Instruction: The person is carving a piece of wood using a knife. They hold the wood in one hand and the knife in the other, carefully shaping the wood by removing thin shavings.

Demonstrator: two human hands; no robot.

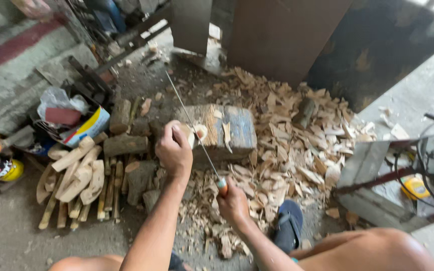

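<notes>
My left hand grips a small pale piece of carved wood and holds it over a worn chopping block with blue-stained sides. In my right hand is the orange handle of a long thin blade. The blade runs up and left from that handle, across the wood piece and on over the ground. My knees and a dark sandal show at the bottom edge.
A thick spread of wood chips covers the ground right of the block. Rough logs and pale shaped wooden blanks lie to the left, beside a cluttered bin. A metal machine frame stands at right.
</notes>
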